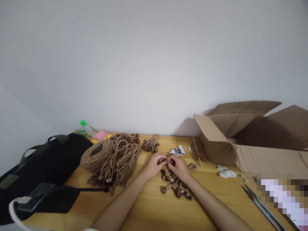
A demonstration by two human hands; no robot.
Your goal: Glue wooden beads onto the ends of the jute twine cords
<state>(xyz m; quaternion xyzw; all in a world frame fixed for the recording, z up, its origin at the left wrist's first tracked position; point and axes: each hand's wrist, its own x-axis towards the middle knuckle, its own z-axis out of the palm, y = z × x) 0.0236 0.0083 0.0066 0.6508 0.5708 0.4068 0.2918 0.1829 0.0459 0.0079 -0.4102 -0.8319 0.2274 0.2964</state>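
My left hand (154, 166) and my right hand (179, 167) meet above the middle of the table, fingertips pinched close together. Something small and dark shows between them, too small to name. Just under and in front of my right hand lies a cluster of short cords with brown, button-like pieces (177, 190); my right hand and forearm hide part of it. Beyond my hands rests a white and dark glue-like tube (178, 150). A smaller bunch of cords with dark brown beads (150, 145) lies behind my left hand.
To the left are a big heap of coiled brown cord (97, 155), a black bag (55, 160) and a dark device (36, 197) with a white cable. An open cardboard box (218, 149), crumpled tissue (226, 172), thin sticks (196, 150) and long metal tweezers (262, 207) occupy the right.
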